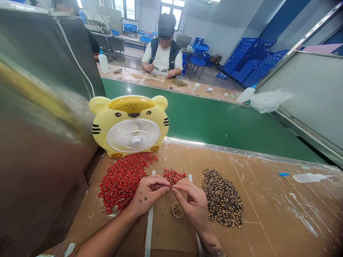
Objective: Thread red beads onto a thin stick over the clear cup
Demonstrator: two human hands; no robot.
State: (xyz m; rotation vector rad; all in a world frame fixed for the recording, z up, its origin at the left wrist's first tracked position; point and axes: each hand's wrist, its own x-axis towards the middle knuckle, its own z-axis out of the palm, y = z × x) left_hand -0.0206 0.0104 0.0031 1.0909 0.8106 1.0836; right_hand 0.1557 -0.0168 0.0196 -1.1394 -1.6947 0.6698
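Note:
My left hand [147,194] and my right hand [191,204] meet at the fingertips above the cardboard-covered bench top [257,210]. Together they pinch something small and red, probably a bead, though the fingers partly hide it. A small heap of red beads [173,176] lies just beyond my fingertips. A much larger heap of red, black-tipped beads [123,182] spreads to the left of my left hand. To the right of my right hand lies a heap of dark and tan beads [222,198]. A small round tan ring [177,210] rests below my hands.
A yellow tiger-shaped fan [131,125] stands behind the red heap. A green conveyor belt [200,121] runs beyond the bench. Across it, a co-worker [163,46] sits at a matching bench. A metal panel [40,125] rises at the left, and blue crates [249,60] stand stacked far back.

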